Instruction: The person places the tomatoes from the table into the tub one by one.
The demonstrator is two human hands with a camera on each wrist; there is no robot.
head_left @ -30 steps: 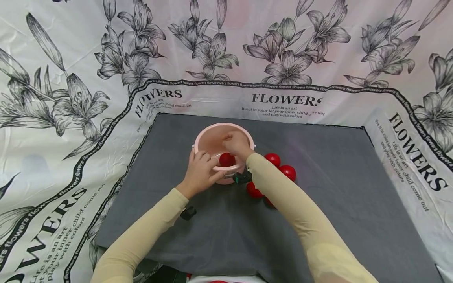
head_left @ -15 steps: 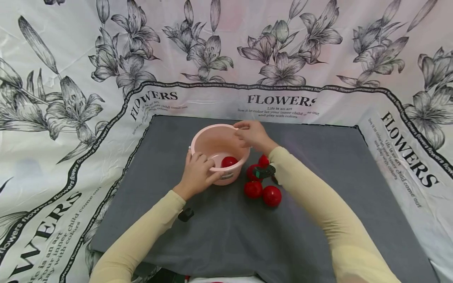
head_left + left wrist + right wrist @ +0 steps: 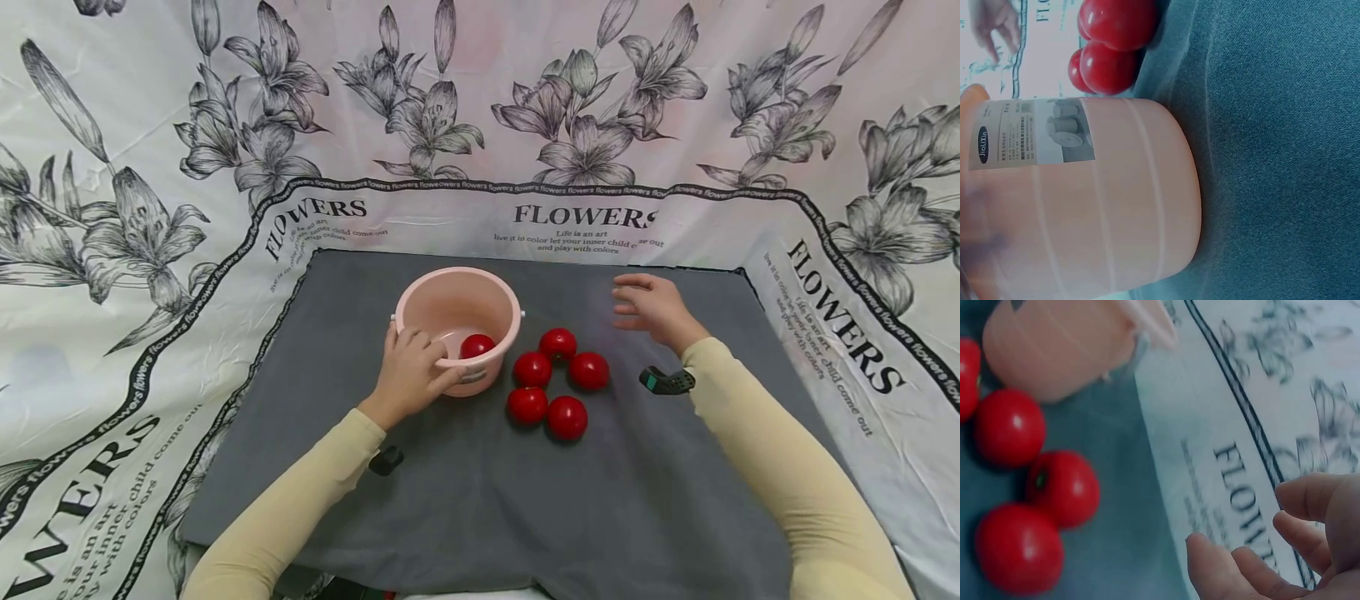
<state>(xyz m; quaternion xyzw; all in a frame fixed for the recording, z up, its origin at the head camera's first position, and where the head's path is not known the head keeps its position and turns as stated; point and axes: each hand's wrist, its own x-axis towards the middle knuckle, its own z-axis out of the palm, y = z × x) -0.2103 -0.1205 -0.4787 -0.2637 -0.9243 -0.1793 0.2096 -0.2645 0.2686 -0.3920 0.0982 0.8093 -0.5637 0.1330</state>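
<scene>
A pink bucket (image 3: 459, 302) stands at the table's middle left, with one red tomato (image 3: 477, 345) on its bottom. My left hand (image 3: 408, 371) grips the near-left rim, fingers over the edge and thumb against the outside. The bucket's labelled side (image 3: 1085, 206) fills much of the left wrist view. Just right of the bucket, several more tomatoes (image 3: 589, 371) lie close together on the cloth. My right hand (image 3: 654, 312) is raised beyond them to the right, holding nothing. Its fingers (image 3: 1213, 565) are spread and loosely bent in the right wrist view.
A dark grey cloth (image 3: 675, 500) covers the table. Behind and at both sides hangs a white sheet (image 3: 435, 225) printed with flowers and lettering. A black band sits at each wrist, the right one (image 3: 666, 381) showing a green spot.
My right hand has come out of the bucket and swung right, past the tomatoes. The tomato stays in the bucket. My left hand keeps its grip on the rim.
</scene>
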